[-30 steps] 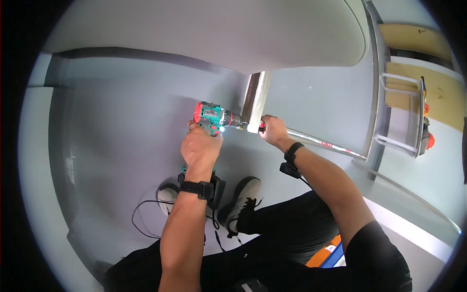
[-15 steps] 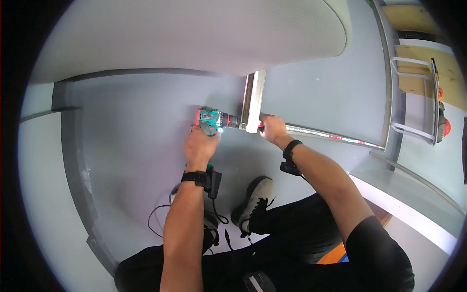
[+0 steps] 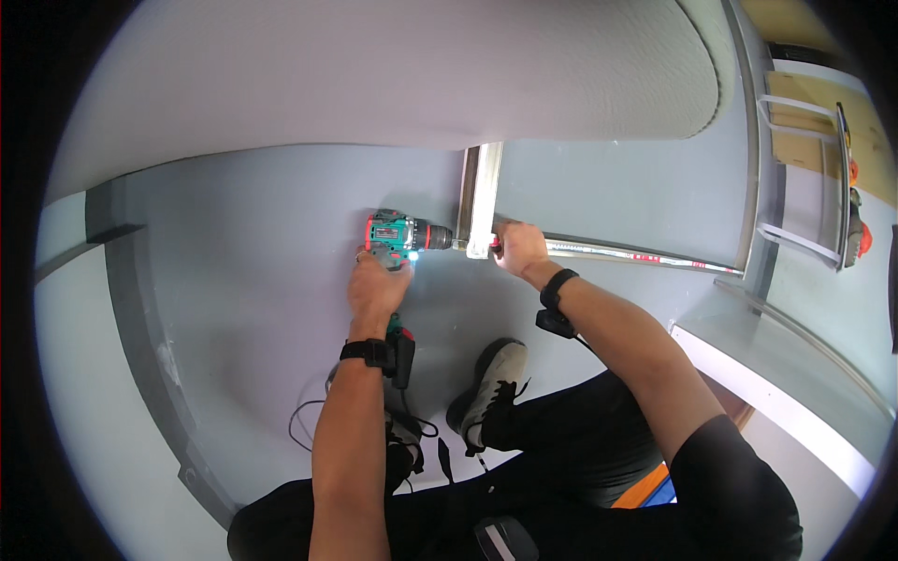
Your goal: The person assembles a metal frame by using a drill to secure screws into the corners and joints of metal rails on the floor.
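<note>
Crosswise, green-and-red cordless drill (image 3: pixel 388 231) pointed rightward at near end of long silvery metal bar (image 3: pixel 487 192); left hand (image 3: pixel 377 284) wrapped drill's handle; right hand (image 3: pixel 520 249), nearer bar, curled, hold hidden.

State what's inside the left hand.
The left hand is closed around a green and red drill, whose body and dark chuck show beyond the fist. The part inside the fingers and palm is covered, so it can't be seen.

Grey floor (image 3: pixel 253 271), white panel (image 3: pixel 79 346) at far left, white-railed rack (image 3: pixel 800 243) at right.
</note>
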`<state>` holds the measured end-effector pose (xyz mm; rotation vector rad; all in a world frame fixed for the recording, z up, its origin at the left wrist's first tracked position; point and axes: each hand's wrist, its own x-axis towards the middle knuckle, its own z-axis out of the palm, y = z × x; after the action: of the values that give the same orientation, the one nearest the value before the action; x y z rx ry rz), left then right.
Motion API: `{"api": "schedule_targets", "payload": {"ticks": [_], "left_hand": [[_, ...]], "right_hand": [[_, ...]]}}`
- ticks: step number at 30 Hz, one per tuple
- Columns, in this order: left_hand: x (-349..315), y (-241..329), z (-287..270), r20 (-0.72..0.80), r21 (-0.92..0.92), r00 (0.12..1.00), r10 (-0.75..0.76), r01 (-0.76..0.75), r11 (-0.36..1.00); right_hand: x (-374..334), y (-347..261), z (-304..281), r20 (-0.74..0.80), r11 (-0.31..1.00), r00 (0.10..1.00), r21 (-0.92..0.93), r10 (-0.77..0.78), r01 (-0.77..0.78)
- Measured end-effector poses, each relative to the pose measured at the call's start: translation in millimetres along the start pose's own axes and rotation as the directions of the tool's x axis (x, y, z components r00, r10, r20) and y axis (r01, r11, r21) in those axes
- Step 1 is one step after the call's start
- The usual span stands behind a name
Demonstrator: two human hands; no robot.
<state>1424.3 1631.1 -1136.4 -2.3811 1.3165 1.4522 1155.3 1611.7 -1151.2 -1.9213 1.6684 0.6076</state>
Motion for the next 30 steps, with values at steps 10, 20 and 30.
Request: {"api": "schedule_targets", "payload": {"ticks": [10,20,30], "left_hand": [[2.3,-4.0,3.1,-0.041,0.048,0.999,0.031,-0.029,0.998],[4.2,-6.1,-0.1,-0.046,0.015,0.999,0.030,-0.029,0.999],[-0.7,-15.1,-15.1,-0.096,-0.062,0.993,-0.064,0.058,0.996]], "right_hand": [[-1.5,9.9,12.7,-0.054,1.000,0.999,-0.009,-0.010,0.010],[-7.7,11.9,4.1,-0.026,1.000,0.999,-0.007,-0.019,0.018],[-3.4,17.3,3.5,0.112,0.997,0.992,-0.059,0.054,-0.048]]}}
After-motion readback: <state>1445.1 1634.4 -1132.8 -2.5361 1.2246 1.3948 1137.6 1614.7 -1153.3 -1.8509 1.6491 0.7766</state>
